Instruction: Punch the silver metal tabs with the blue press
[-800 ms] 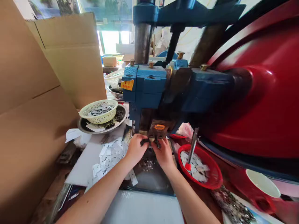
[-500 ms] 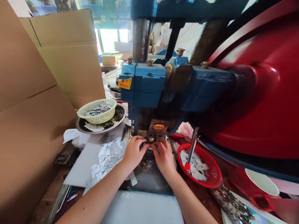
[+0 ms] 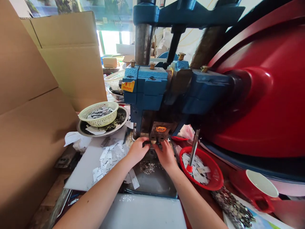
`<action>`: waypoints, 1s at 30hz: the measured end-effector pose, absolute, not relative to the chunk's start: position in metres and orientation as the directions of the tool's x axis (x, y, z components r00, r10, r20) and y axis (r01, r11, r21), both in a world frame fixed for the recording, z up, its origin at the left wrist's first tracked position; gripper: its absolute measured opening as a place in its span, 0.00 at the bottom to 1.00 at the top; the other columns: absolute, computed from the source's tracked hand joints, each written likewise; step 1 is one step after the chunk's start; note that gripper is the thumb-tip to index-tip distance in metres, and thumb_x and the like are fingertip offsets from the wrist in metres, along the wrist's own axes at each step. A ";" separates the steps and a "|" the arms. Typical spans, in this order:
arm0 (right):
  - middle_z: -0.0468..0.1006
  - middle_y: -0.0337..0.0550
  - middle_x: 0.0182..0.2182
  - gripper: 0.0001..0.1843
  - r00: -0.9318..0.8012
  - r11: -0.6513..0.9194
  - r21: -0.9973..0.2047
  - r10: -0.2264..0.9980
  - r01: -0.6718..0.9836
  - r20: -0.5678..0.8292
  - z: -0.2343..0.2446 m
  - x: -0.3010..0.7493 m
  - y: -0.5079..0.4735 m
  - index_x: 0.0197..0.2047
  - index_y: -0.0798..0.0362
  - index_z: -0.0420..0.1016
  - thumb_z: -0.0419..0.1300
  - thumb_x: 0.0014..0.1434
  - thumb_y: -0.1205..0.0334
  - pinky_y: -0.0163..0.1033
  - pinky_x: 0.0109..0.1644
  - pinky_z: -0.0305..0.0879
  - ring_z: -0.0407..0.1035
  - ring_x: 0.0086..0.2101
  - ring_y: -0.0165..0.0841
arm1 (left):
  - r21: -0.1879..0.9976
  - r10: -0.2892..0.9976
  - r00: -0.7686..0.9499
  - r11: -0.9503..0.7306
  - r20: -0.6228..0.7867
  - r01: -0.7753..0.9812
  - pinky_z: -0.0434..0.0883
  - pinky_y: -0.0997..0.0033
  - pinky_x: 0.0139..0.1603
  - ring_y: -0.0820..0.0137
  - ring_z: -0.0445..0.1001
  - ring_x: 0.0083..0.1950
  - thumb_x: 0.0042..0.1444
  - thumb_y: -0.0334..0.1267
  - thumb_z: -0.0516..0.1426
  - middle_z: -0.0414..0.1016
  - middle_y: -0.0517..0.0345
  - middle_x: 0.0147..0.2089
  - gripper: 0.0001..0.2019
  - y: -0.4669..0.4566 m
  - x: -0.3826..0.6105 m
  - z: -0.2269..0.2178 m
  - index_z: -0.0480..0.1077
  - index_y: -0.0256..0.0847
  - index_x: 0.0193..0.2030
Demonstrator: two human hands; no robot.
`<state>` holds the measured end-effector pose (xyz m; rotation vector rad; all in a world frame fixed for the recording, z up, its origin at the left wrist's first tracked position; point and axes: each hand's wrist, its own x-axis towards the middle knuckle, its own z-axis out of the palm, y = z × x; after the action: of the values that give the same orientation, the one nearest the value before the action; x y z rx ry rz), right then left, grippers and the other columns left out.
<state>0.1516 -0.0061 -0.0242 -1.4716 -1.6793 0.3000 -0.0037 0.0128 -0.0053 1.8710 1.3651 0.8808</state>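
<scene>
Both hands are at the lower die area of a blue press. My left hand is closed, its thumb and fingers pinching at the left side of the die. From the right, my right hand is closed in the same way, fingertips close to those of my left. Whatever they grip is too small and too hidden to make out. Just above the fingertips sits the press's tool block, with an orange patch on it. Tiny shiny bits lie in a heap below the hands, near a white punched tag.
White tags are piled on a board at left. A red basket with tags and a metal rod stands at right, near a red mug. A pale green basket rests in a metal bowl. A large red wheel rises at right.
Both hands have shifted slightly closer in at the die, and the fingers of the right hand are more tucked in. The view has moved a little.
</scene>
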 end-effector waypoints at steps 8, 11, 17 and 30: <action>0.75 0.42 0.33 0.10 0.174 0.238 -0.695 0.867 0.678 0.467 -0.037 0.192 -0.051 0.39 0.51 0.70 0.50 0.61 0.57 0.42 0.41 0.66 0.69 0.35 0.35 | 0.791 0.920 0.377 -0.311 0.111 0.527 0.66 0.67 0.55 0.66 0.72 0.49 0.55 0.32 0.53 0.75 0.56 0.47 0.12 0.019 -0.010 0.002 0.73 0.41 0.44; 0.75 0.43 0.35 0.10 -0.011 0.289 -0.536 0.887 0.793 0.462 -0.040 0.191 -0.064 0.38 0.51 0.73 0.51 0.62 0.59 0.43 0.45 0.65 0.68 0.38 0.36 | 0.766 0.911 0.394 -0.338 0.120 0.547 0.66 0.65 0.55 0.64 0.72 0.49 0.55 0.32 0.52 0.75 0.55 0.46 0.12 0.019 -0.009 0.007 0.74 0.41 0.42; 0.75 0.44 0.36 0.12 -0.229 0.359 -0.228 0.863 0.905 0.451 -0.040 0.177 -0.068 0.43 0.48 0.76 0.52 0.62 0.62 0.43 0.43 0.63 0.66 0.39 0.37 | 0.759 0.924 0.358 -0.331 0.139 0.561 0.66 0.66 0.55 0.64 0.72 0.49 0.55 0.33 0.52 0.75 0.53 0.46 0.10 0.016 -0.006 0.007 0.74 0.40 0.40; 0.76 0.45 0.36 0.12 -0.217 0.359 -0.246 0.860 0.900 0.461 -0.043 0.178 -0.062 0.35 0.51 0.74 0.50 0.63 0.62 0.43 0.42 0.61 0.67 0.37 0.37 | 0.878 0.980 0.163 -0.177 0.115 0.444 0.67 0.65 0.55 0.66 0.73 0.50 0.56 0.33 0.53 0.75 0.54 0.48 0.13 0.004 -0.015 -0.009 0.72 0.41 0.46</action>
<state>0.1781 -0.0621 -0.0427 -1.5226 -2.1010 -0.1004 -0.0153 0.0041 -0.0088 1.7302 1.3661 0.9551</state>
